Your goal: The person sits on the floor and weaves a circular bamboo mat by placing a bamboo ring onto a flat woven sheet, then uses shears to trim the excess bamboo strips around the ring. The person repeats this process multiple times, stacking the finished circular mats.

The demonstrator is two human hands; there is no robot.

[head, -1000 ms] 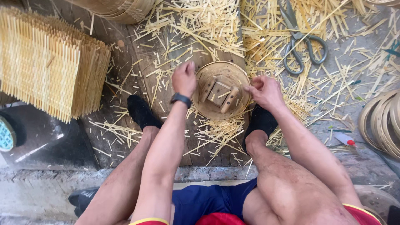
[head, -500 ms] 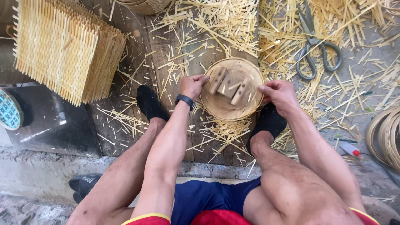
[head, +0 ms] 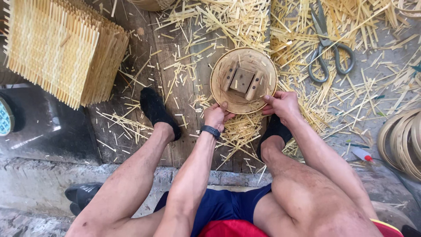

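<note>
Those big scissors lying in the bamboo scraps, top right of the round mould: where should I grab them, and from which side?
Take the scissors by the two loop handles, which point toward the person, so come from the near side with the right hand, the closer one. The blades point away and taper thin among the bamboo scraps; the loops lie open and flat, probably easy to hook fingers through.

Bamboo offcuts (head: 245, 22) and scissors (head: 326, 48) crowd the floor beyond.
</note>
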